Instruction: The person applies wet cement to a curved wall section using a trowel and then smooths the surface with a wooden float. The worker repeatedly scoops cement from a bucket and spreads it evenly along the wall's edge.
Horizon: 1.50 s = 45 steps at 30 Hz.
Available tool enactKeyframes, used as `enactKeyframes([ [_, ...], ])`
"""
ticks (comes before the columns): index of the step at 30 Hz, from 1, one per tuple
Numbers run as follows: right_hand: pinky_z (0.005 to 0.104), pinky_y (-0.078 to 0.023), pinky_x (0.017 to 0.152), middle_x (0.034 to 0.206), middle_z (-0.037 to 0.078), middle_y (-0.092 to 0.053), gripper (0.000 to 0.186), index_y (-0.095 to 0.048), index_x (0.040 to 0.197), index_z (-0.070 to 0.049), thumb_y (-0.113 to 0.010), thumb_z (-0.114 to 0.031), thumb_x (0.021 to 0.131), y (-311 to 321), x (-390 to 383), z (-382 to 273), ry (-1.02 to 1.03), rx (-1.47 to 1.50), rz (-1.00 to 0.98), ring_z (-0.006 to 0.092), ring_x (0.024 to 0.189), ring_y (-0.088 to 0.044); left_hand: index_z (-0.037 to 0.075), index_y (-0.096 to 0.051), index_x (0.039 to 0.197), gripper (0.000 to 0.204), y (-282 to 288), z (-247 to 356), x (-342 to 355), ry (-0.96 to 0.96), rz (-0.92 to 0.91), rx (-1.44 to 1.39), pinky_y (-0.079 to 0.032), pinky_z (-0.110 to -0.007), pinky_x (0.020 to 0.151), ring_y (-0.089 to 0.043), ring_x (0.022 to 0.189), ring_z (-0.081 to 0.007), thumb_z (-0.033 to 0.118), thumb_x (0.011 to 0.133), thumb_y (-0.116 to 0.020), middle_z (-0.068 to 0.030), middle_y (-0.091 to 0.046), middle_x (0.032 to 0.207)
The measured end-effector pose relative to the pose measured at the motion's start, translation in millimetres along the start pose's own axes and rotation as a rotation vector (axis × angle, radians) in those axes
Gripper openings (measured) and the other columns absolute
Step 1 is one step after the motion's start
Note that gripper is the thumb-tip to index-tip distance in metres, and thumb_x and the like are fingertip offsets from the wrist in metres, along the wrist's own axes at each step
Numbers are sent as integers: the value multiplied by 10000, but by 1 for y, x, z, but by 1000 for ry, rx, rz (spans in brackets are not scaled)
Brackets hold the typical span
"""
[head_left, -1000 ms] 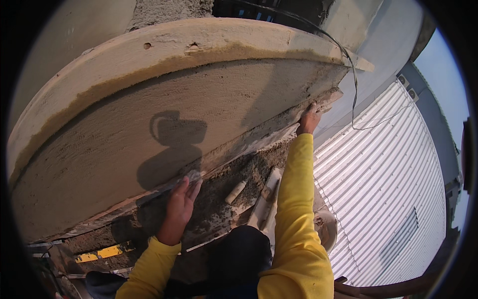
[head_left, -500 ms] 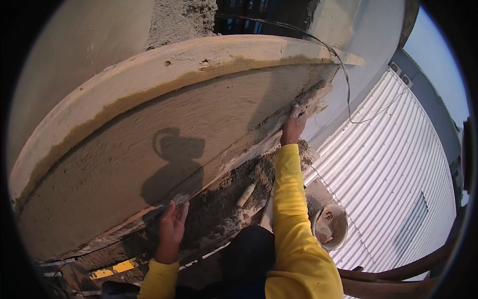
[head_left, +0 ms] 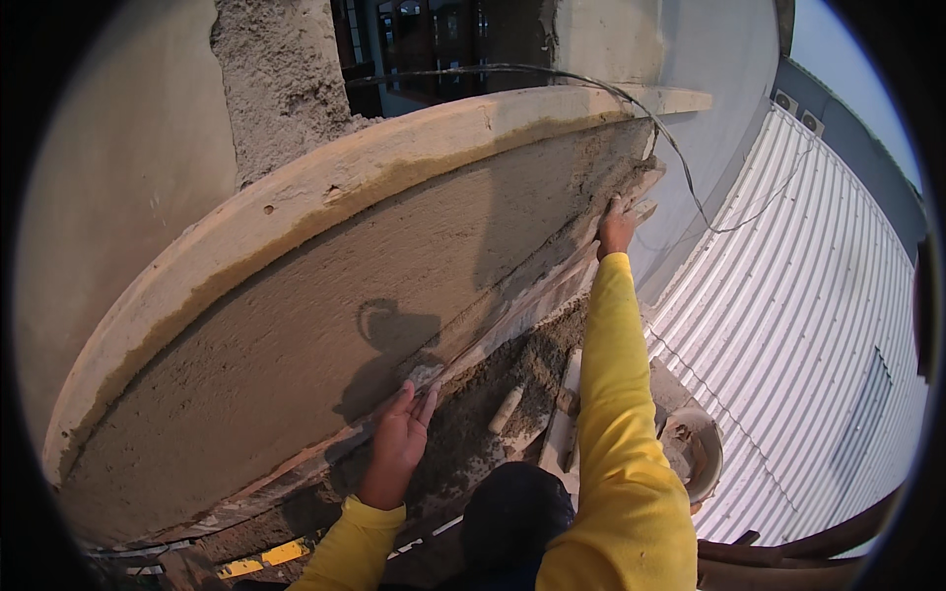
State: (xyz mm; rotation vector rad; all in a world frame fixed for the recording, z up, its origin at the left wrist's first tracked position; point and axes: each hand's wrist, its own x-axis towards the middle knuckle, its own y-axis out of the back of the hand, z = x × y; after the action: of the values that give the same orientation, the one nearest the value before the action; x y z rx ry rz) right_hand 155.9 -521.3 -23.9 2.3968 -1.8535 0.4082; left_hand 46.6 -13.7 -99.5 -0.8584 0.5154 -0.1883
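Note:
A long, narrow wooden board (head_left: 493, 340), smeared with mortar, runs slantwise along the lower edge of a grey-brown plastered panel (head_left: 256, 364). My right hand (head_left: 617, 227) is closed round the board near its far right end. Lower and to the left, my left hand (head_left: 399, 431) has its fingers stretched out, with the tips at the board's edge next to a lump of wet mortar (head_left: 426, 372). Its palm shows and nothing is wrapped in it. Below the board, a pale rounded handle (head_left: 506, 410) lies on heaped dark mortar (head_left: 532, 364).
A curved concrete ledge (head_left: 384, 163) arches over the panel. Black cables (head_left: 680, 163) hang at its right end. A bucket (head_left: 705, 448) with mortar stands right of my right arm, beside white corrugated roofing (head_left: 788, 325). A yellow bar (head_left: 264, 559) lies at lower left.
The view has shifted, so most things sit differently in it. My left hand has moved up and right to the board's edge. My right hand still grips the board's far end.

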Motion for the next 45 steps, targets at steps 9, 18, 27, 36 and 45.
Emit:
enactKeyframes([
  [9, 465, -550, 853, 1233, 256, -677, 610, -527, 1402, 93, -627, -407, 1068, -2, -21, 0, 136, -89, 37, 361, 1002, -685, -85, -544, 1305, 332, 41, 5, -12, -49, -30, -54, -545, -419, 1163, -655, 1278, -374, 131, 1076, -648, -239, -669, 1282],
  [18, 521, -467, 1069, 1365, 352, -635, 601, -556, 1397, 84, -627, -407, 1058, -10, -116, -74, 202, -138, -41, 500, 1285, -603, -53, -610, 1217, 264, 79, 47, -46, -57, 25, -76, -593, -403, 1102, -703, 1204, -358, 145, 1058, -683, -211, -726, 1198],
  [27, 517, -409, 1140, 1387, 405, -585, 629, -499, 1450, 117, -598, -378, 1075, -17, -183, -70, 307, -201, 22, 525, 1337, -551, -54, -644, 1232, 264, 133, 74, -78, -19, 32, -106, -566, -406, 1137, -692, 1238, -349, 152, 1068, -663, -200, -736, 1220],
  [36, 443, -584, 708, 1159, 248, -691, 579, -559, 1342, 92, -630, -404, 1051, 7, 37, 11, 172, -23, 50, 333, 890, -713, -48, -600, 1216, 231, 1, 1, -7, 3, -66, -12, -542, -414, 1167, -659, 1282, -374, 120, 1068, -656, -212, -692, 1246],
  [45, 464, -453, 1102, 1431, 300, -623, 604, -535, 1446, 98, -634, -343, 1047, -3, -23, -27, 78, 50, -52, 433, 1309, -604, -68, -602, 1232, 241, 30, 14, -16, -52, -29, -61, -534, -427, 1170, -663, 1280, -371, 104, 1068, -641, -185, -682, 1287],
])
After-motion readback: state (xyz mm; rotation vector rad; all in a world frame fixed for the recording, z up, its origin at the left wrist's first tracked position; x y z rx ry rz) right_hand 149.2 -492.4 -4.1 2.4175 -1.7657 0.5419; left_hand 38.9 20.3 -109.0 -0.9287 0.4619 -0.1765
